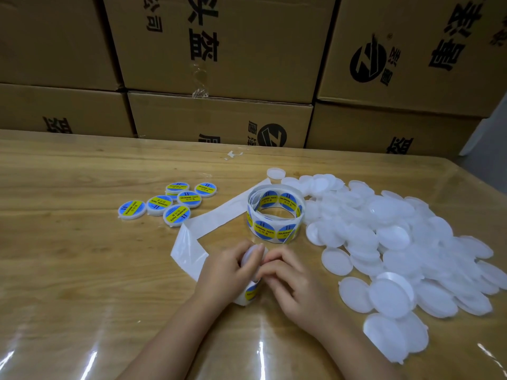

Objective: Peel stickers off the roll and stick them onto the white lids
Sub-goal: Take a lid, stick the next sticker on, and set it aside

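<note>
Several labelled lids [177,214] already lie at the left of the surface [68,256], so this looks like mid-batch work. The left hand [227,272] grips a white lid [253,256] just in front of the roll [275,215]; the right hand [290,278] curls its fingertips against that lid (pinching it or a sticker, I cannot tell). The next move probably calls for peeling the sticker [251,293] on the strip below the hands and centring it

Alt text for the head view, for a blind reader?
The left hand grips a white lid, the right hand touches its edge, above a wooden table. A sticker roll stands behind; labelled lids lie left, bare lids piled right.
</note>
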A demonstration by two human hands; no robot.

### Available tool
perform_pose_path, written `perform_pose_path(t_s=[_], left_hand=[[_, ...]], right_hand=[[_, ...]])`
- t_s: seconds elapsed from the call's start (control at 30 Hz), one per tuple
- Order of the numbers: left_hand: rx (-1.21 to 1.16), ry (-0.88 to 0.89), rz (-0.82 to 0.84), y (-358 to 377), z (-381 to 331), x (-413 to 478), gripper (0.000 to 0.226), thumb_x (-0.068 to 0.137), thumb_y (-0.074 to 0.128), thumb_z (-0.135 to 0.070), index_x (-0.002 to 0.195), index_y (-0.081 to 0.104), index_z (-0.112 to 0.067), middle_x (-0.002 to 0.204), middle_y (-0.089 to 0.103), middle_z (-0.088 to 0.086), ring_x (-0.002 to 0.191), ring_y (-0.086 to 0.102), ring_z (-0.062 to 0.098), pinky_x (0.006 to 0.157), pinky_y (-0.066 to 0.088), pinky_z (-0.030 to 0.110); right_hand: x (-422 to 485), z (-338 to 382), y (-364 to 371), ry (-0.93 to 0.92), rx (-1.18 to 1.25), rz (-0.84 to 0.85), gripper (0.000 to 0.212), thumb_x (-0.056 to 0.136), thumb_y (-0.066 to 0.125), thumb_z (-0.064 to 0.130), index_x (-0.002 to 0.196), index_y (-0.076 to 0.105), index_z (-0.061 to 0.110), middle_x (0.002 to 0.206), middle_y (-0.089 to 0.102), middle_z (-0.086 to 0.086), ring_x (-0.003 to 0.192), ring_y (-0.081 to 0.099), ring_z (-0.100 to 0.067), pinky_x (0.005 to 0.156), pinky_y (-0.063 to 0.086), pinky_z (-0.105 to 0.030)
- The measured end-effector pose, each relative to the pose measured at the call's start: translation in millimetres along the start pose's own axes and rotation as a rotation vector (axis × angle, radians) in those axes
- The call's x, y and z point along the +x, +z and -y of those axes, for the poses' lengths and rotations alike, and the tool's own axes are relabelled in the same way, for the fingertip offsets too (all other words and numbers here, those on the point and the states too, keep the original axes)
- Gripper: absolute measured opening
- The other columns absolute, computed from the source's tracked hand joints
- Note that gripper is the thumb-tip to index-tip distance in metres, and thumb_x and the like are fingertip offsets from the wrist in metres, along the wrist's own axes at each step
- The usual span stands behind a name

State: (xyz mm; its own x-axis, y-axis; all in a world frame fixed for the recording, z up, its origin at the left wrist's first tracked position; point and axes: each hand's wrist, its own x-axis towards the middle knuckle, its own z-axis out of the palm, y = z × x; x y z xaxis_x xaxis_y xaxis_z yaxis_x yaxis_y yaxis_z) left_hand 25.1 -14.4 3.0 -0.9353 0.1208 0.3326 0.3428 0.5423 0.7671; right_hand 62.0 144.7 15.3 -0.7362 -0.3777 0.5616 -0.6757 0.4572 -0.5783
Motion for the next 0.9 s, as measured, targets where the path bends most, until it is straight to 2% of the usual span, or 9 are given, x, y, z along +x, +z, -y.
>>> perform_pose_path(t_s=[0.07,0.13,0.23,0.37,0.47,0.53,0.77,0.9], left_hand=[[0.127,0.017,0.012,1.5,1.5,-0.2,0.039,0.087,0.046,-0.053,0.065,0.049,-0.021,0.052,0.048,-0.004,0.059,0.053,0.017,0.058,0.041,0.035],[0.224,0.034,0.021,2.9,2.2,-0.3,0.034,0.092,0.050,-0.045,0.066,0.047,-0.023,0.053,0.047,-0.002,0.064,0.055,0.024,0.057,0.038,0.035],[0.247,0.011,0.032,3.2,2.3,0.5,0.031,0.093,0.047,-0.046,0.073,0.052,-0.022,0.063,0.058,0.003,0.069,0.057,0.025,0.059,0.038,0.035],[0.251,-0.003,0.050,2.3,2.5,1.0,0.034,0.093,0.043,-0.049,0.075,0.053,-0.022,0.058,0.051,-0.002,0.067,0.056,0.022,0.056,0.034,0.033],[0.275,-0.011,0.036,2.9,2.9,1.4,0.032,0.092,0.043,-0.049,0.080,0.056,-0.022,0.059,0.051,-0.003,0.068,0.056,0.022,0.055,0.032,0.032],[0.285,-0.025,0.028,4.1,2.6,2.3,0.031,0.092,0.043,-0.049,0.082,0.058,-0.023,0.064,0.057,0.000,0.070,0.058,0.024,0.057,0.037,0.033],[0.245,-0.039,0.040,3.8,4.0,3.5,0.032,0.093,0.044,-0.046,0.080,0.058,-0.021,0.060,0.051,-0.004,0.070,0.057,0.022,0.061,0.040,0.034],[0.193,-0.072,0.058,1.9,6.7,4.6,0.036,0.094,0.044,-0.047,0.082,0.060,-0.017,0.068,0.060,0.000,0.072,0.057,0.021,0.065,0.043,0.036]], right_hand=[[-0.6,-2.0,0.2,0.014,0.005,0.011,0.016,0.089,0.054,-0.001,0.093,0.067,0.007,0.097,0.056,-0.001,0.088,0.056,-0.014,0.076,0.047,-0.028],[-0.9,-2.9,0.2,0.032,0.003,0.018,0.015,0.088,0.056,-0.001,0.094,0.067,0.007,0.097,0.057,-0.001,0.088,0.057,-0.013,0.076,0.047,-0.027],[-1.3,-1.0,0.2,0.023,-0.017,0.021,0.019,0.085,0.059,-0.001,0.099,0.067,0.011,0.098,0.057,0.001,0.088,0.057,-0.010,0.077,0.048,-0.025],[-1.7,2.6,0.5,-0.060,-0.180,0.069,0.027,0.083,0.064,0.010,0.106,0.067,0.024,0.102,0.055,0.002,0.080,0.054,-0.007,0.073,0.041,-0.012],[-1.6,2.2,1.7,-0.087,-0.216,0.059,0.018,0.083,0.064,0.011,0.099,0.069,0.019,0.103,0.055,-0.002,0.074,0.051,-0.009,0.066,0.046,-0.021],[-1.8,1.3,2.1,-0.112,-0.243,0.036,0.012,0.083,0.064,0.012,0.093,0.069,0.017,0.105,0.055,-0.004,0.071,0.050,-0.011,0.061,0.047,-0.029],[-2.7,-0.4,4.2,-0.145,-0.214,-0.058,0.007,0.083,0.065,0.011,0.086,0.071,0.014,0.105,0.054,-0.007,0.071,0.052,-0.010,0.062,0.048,-0.029],[-3.4,0.4,4.4,-0.148,-0.207,-0.105,0.008,0.082,0.066,0.009,0.085,0.071,0.014,0.108,0.049,0.000,0.070,0.053,-0.011,0.060,0.047,-0.029]])
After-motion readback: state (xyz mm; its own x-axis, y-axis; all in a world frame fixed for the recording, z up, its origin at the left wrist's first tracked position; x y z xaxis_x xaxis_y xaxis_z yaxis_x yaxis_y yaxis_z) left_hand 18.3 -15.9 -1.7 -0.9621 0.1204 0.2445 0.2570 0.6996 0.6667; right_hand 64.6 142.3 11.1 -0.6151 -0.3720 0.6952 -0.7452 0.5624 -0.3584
